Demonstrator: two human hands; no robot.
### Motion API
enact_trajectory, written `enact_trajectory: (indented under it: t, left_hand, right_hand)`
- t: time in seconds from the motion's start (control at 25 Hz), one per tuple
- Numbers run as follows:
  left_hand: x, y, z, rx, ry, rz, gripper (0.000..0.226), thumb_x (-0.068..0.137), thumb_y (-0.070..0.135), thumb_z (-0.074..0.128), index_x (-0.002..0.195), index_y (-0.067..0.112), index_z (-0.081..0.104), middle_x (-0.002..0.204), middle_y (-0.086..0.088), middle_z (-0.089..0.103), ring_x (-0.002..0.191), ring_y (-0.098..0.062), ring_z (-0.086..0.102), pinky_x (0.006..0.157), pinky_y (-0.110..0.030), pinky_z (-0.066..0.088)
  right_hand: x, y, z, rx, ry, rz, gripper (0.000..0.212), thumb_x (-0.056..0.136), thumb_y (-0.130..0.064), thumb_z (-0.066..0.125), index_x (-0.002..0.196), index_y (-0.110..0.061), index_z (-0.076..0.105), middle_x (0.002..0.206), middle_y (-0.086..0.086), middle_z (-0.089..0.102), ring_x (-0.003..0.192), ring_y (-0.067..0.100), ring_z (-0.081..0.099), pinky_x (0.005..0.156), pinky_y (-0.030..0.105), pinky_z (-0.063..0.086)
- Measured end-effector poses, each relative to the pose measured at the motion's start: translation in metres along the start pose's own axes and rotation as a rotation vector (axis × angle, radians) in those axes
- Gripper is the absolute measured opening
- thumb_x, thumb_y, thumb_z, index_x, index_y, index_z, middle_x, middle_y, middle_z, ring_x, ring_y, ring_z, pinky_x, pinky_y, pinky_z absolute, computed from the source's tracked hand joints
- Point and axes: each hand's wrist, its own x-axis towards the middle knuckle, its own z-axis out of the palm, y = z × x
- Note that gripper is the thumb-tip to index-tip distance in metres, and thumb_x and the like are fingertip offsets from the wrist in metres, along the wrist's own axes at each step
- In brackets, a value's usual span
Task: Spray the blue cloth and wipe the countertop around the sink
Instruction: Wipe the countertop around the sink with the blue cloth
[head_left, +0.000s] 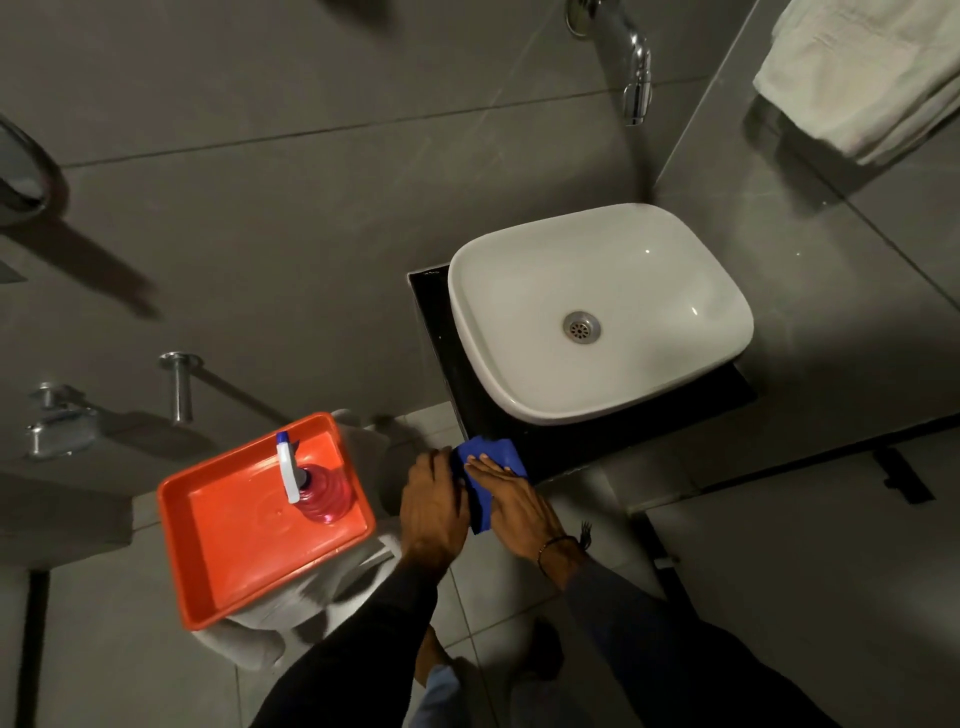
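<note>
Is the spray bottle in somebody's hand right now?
No, the spray bottle stands in the orange tray, and both hands are on the blue cloth.

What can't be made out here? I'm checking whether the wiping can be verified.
Head view only:
- Middle of the blue cloth: covered by the left hand and right hand.
- Countertop under the sink: hidden by the basin.
- Countertop wetness: too dark.

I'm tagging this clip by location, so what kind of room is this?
Most likely a bathroom. A white vessel sink sits on a black countertop below a wall-mounted chrome tap, a white towel hangs nearby, and the walls are grey tile.
</note>
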Motion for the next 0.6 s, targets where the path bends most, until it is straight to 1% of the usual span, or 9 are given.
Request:
enact_trajectory:
  t: [0.04, 0.08, 0.12, 0.2, 0.28, 0.32, 0.44, 0.52, 0.6]
  left_hand:
    - [-0.009, 0.004, 0.005, 0.062, 0.024, 0.065, 0.045, 0.091, 0.021, 0.058, 0.134, 0.007, 0.054, 0.127, -0.015, 0.057, 0.109, -0.033, 0.060, 0.089, -0.040, 0.051]
    - [-0.017, 0.008, 0.011, 0.097, 0.038, 0.107, 0.048, 0.089, 0.022, 0.061, 0.135, 0.007, 0.054, 0.129, -0.015, 0.058, 0.110, -0.033, 0.061, 0.091, -0.040, 0.052]
    - [-0.024, 0.012, 0.019, 0.118, 0.046, 0.131, 0.053, 0.089, 0.022, 0.062, 0.139, 0.005, 0.052, 0.134, -0.017, 0.057, 0.117, -0.033, 0.059, 0.098, -0.041, 0.053]
    - [-0.034, 0.020, 0.031, 0.176, 0.015, 0.112, 0.060, 0.095, 0.020, 0.056, 0.150, 0.001, 0.041, 0.150, -0.023, 0.046, 0.135, -0.037, 0.049, 0.113, -0.047, 0.044]
    - [-0.038, 0.027, 0.037, 0.230, -0.005, 0.074, 0.062, 0.098, 0.016, 0.052, 0.154, -0.003, 0.031, 0.158, -0.028, 0.035, 0.146, -0.042, 0.038, 0.120, -0.052, 0.036]
    - [-0.040, 0.031, 0.039, 0.238, 0.009, 0.066, 0.064, 0.097, 0.013, 0.055, 0.154, -0.003, 0.032, 0.158, -0.029, 0.036, 0.147, -0.044, 0.037, 0.120, -0.055, 0.035]
    - [-0.043, 0.032, 0.041, 0.268, 0.033, 0.076, 0.071, 0.087, 0.005, 0.069, 0.151, 0.001, 0.040, 0.158, -0.026, 0.038, 0.147, -0.043, 0.038, 0.120, -0.057, 0.033]
    - [-0.043, 0.030, 0.046, 0.270, 0.017, 0.092, 0.073, 0.090, 0.003, 0.062, 0.156, 0.005, 0.030, 0.165, -0.019, 0.024, 0.153, -0.035, 0.028, 0.126, -0.049, 0.024]
    - [-0.041, 0.027, 0.057, 0.232, -0.005, 0.111, 0.074, 0.097, 0.002, 0.046, 0.160, 0.010, 0.008, 0.168, -0.011, 0.000, 0.158, -0.029, 0.008, 0.130, -0.042, 0.010]
  right_hand:
    - [0.000, -0.002, -0.004, 0.059, 0.006, 0.031, 0.049, 0.100, 0.004, 0.046, 0.148, -0.006, 0.043, 0.158, 0.012, 0.039, 0.148, 0.023, 0.035, 0.117, 0.005, 0.009]
    - [-0.001, -0.003, -0.011, 0.091, 0.003, 0.057, 0.048, 0.100, 0.006, 0.045, 0.146, -0.005, 0.047, 0.156, 0.013, 0.043, 0.146, 0.025, 0.039, 0.117, 0.007, 0.015]
    - [-0.001, -0.003, -0.020, 0.087, 0.008, 0.064, 0.049, 0.098, 0.009, 0.043, 0.145, -0.004, 0.049, 0.153, 0.014, 0.047, 0.144, 0.026, 0.043, 0.119, 0.014, 0.021]
    - [-0.005, -0.002, -0.040, 0.048, 0.052, 0.048, 0.048, 0.096, 0.008, 0.043, 0.141, -0.004, 0.055, 0.145, 0.016, 0.056, 0.134, 0.030, 0.055, 0.119, 0.030, 0.036]
    - [-0.011, -0.004, -0.061, 0.055, 0.165, -0.031, 0.038, 0.095, 0.005, 0.046, 0.127, -0.001, 0.066, 0.129, 0.017, 0.068, 0.116, 0.030, 0.066, 0.107, 0.039, 0.050]
    - [-0.014, -0.006, -0.073, 0.070, 0.238, -0.107, 0.034, 0.094, 0.002, 0.046, 0.116, 0.000, 0.072, 0.118, 0.017, 0.073, 0.104, 0.028, 0.071, 0.098, 0.040, 0.056]
    - [-0.013, -0.016, -0.107, 0.067, 0.476, -0.317, 0.032, 0.090, -0.015, 0.044, 0.093, -0.005, 0.074, 0.092, 0.009, 0.076, 0.080, 0.019, 0.070, 0.075, 0.034, 0.060]
    - [0.003, -0.019, -0.128, 0.036, 0.639, -0.345, 0.025, 0.090, -0.019, 0.049, 0.098, -0.012, 0.072, 0.094, 0.003, 0.074, 0.081, 0.016, 0.066, 0.073, 0.036, 0.058]
    - [0.028, -0.019, -0.146, -0.079, 0.673, -0.243, 0.033, 0.090, -0.030, 0.056, 0.120, -0.020, 0.063, 0.109, 0.000, 0.071, 0.097, 0.017, 0.064, 0.084, 0.040, 0.055]
